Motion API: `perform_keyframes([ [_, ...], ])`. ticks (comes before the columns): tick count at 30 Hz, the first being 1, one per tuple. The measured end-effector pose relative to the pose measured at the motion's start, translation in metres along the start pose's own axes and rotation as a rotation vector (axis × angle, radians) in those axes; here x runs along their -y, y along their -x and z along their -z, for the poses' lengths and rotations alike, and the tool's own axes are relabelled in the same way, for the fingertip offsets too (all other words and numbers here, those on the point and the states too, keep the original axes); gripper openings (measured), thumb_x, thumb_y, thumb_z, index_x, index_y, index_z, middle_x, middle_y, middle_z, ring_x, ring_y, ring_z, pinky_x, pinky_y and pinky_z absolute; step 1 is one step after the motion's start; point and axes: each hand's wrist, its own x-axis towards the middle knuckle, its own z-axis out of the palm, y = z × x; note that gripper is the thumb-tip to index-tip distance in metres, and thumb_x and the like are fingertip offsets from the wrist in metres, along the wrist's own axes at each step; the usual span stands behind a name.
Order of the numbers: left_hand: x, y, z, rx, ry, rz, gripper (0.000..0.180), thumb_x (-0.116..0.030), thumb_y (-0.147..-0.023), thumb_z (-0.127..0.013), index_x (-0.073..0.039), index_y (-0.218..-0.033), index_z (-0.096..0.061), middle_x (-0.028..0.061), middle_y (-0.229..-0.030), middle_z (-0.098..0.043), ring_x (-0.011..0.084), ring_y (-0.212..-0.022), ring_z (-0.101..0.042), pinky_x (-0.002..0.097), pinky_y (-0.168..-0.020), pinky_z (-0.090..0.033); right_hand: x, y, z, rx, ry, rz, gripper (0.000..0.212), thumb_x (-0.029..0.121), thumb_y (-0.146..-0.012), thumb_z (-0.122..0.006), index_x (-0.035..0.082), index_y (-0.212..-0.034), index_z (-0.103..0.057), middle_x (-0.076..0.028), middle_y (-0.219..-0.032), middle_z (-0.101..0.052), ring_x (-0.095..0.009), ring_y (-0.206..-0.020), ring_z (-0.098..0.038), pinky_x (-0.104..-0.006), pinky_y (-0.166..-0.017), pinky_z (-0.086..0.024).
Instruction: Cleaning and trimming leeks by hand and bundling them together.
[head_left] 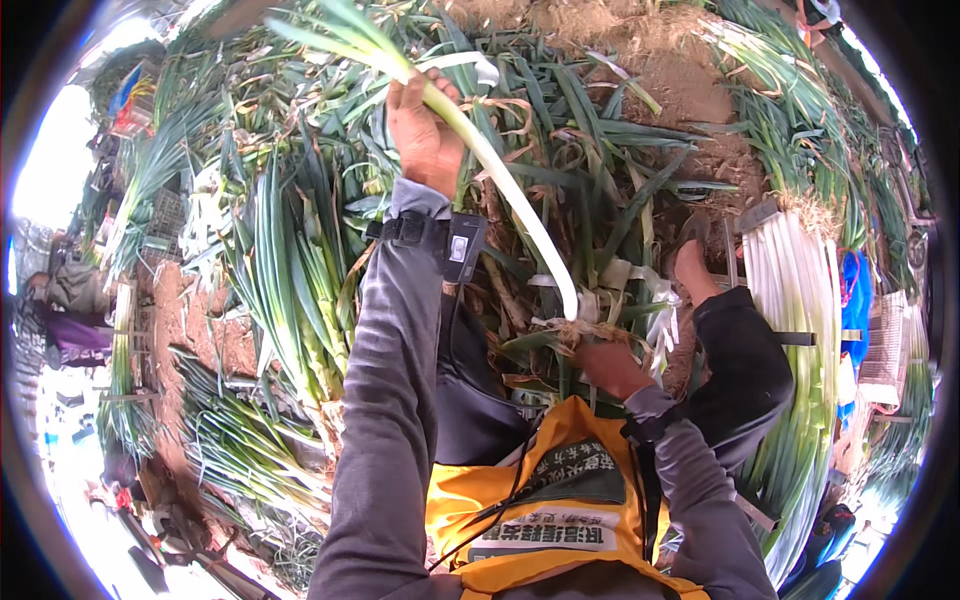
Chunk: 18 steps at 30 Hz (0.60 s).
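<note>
Two hands span one leek: left hand closed round green upper stalk far out, right hand gripping root end near chest, stretching it taut above leaf pile; trimmed leeks stacked right.

Trimmed leek stack right, loose leeks left

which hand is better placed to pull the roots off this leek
Right. The right hand already sits at the root end of the leek, while the left hand grips it higher, near the green leaves.
</note>
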Motion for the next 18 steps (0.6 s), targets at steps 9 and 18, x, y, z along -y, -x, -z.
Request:
perform_keyframes([
  [9, 0.014, 0.011, -0.010, 0.030, 0.122, 0.048, 0.033, 0.002, -0.090, -0.060, -0.010, -0.117, -0.045, 0.0156, -0.102, -0.063, 0.0278, -0.093, -0.065, 0.0450, -0.090, -0.053, 0.028, -0.024, 0.094, -0.677, -0.429, 0.165, 0.016, 0.017, -0.089, -0.068, 0.007, -0.100, -0.065, -0.012, -0.090, -0.065, -0.034, -0.067, -0.065, -0.0422, -0.059, -0.053],
  [18, 0.021, 0.027, -0.034, 0.114, 0.135, 0.064, 0.046, 0.000, -0.095, -0.058, -0.013, -0.133, -0.036, 0.0153, -0.104, -0.060, 0.0308, -0.104, -0.064, 0.0490, -0.097, -0.051, 0.040, -0.056, 0.178, -0.824, -0.678, 0.078, 0.027, 0.023, -0.094, -0.067, 0.000, -0.107, -0.063, -0.008, -0.081, -0.064, -0.013, -0.061, -0.063, -0.0281, -0.054, -0.050],
])
